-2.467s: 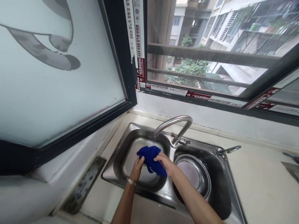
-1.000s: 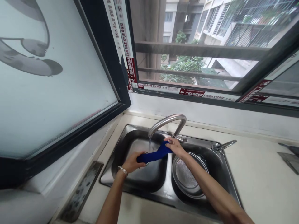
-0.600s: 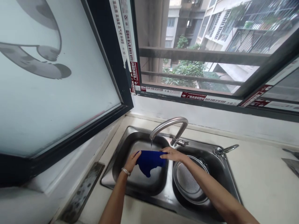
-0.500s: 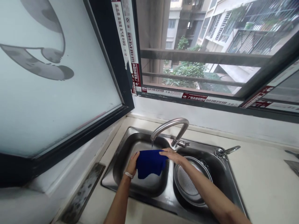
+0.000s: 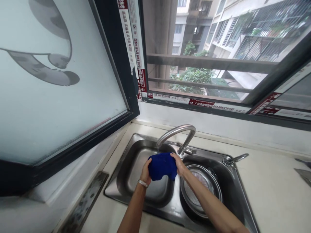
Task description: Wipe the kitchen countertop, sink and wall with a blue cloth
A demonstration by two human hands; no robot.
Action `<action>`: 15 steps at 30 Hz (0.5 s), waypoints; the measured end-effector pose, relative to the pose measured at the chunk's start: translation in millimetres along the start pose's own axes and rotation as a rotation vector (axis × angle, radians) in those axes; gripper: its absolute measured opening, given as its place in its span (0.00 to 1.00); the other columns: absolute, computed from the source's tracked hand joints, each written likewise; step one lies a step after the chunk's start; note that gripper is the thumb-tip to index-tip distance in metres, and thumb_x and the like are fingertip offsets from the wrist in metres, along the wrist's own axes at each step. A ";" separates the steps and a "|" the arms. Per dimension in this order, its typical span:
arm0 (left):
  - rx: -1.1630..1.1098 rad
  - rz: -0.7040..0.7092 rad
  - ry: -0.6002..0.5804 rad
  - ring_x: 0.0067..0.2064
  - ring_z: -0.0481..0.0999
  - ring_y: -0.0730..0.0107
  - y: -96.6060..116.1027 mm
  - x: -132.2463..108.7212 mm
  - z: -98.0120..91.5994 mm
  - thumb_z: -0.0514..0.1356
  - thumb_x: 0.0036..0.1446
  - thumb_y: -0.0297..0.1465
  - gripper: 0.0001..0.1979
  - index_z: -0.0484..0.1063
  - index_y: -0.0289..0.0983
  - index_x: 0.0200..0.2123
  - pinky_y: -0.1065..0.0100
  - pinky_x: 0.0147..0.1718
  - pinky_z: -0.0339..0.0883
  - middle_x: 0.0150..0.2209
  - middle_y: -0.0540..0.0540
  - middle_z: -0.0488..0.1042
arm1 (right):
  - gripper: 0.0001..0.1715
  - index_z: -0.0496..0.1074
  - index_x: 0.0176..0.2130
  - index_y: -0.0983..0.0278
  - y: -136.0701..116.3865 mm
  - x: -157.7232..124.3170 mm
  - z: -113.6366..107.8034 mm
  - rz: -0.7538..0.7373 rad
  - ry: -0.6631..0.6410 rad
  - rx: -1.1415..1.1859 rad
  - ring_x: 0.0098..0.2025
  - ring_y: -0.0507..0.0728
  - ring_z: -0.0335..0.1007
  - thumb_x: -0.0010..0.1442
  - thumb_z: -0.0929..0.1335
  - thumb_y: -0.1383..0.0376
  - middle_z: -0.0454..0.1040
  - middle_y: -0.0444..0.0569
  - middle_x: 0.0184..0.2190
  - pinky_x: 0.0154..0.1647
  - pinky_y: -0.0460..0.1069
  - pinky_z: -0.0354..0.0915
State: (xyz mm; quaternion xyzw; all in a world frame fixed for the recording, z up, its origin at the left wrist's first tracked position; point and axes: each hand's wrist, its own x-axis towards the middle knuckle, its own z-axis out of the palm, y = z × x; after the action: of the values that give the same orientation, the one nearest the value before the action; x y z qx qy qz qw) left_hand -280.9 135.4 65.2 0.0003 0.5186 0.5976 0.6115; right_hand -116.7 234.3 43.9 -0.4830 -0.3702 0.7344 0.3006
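Observation:
A dark blue cloth [image 5: 162, 166] hangs over the left basin of a steel double sink [image 5: 136, 158], right under the spout of the curved tap [image 5: 175, 133]. My left hand [image 5: 146, 171] grips the cloth's left edge; a bracelet sits on that wrist. My right hand [image 5: 179, 165] grips its right edge. The two hands are close together and the cloth bunches between them. A thin stream of water falls from the spout onto the cloth.
A round metal strainer bowl [image 5: 201, 187] sits in the right basin. A small second tap [image 5: 234, 159] stands at the sink's right rim. A pale counter [image 5: 274, 194] runs right. An open window sash [image 5: 60, 97] leans in at the left, above a patterned strip [image 5: 85, 204].
The cloth was stretched out wide between my hands; now my hands have come together and the cloth is bunched under the running tap.

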 end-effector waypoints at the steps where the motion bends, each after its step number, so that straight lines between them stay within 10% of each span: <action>1: 0.000 -0.004 0.002 0.46 0.82 0.50 -0.6 0.4 0.1 0.61 0.61 0.40 0.16 0.78 0.34 0.44 0.53 0.46 0.76 0.39 0.39 0.82 | 0.22 0.75 0.40 0.58 0.0 -0.6 0.3 0.015 0.042 0.034 0.36 0.60 0.77 0.51 0.72 0.47 0.79 0.44 0.30 0.38 0.53 0.72; 15: 0.098 0.134 0.056 0.42 0.81 0.53 14.5 8.3 -15.4 0.69 0.52 0.45 0.19 0.78 0.38 0.41 0.58 0.43 0.75 0.31 0.45 0.81 | 0.14 0.73 0.33 0.58 -4.6 -2.7 18.3 0.100 0.101 0.216 0.33 0.58 0.76 0.51 0.74 0.53 0.79 0.42 0.27 0.37 0.51 0.72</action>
State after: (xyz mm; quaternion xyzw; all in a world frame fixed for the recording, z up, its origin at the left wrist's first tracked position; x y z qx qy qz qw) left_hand -303.4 136.0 61.8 0.0481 0.5631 0.6108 0.5546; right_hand -132.4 230.0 53.7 -0.5019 -0.2490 0.7588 0.3321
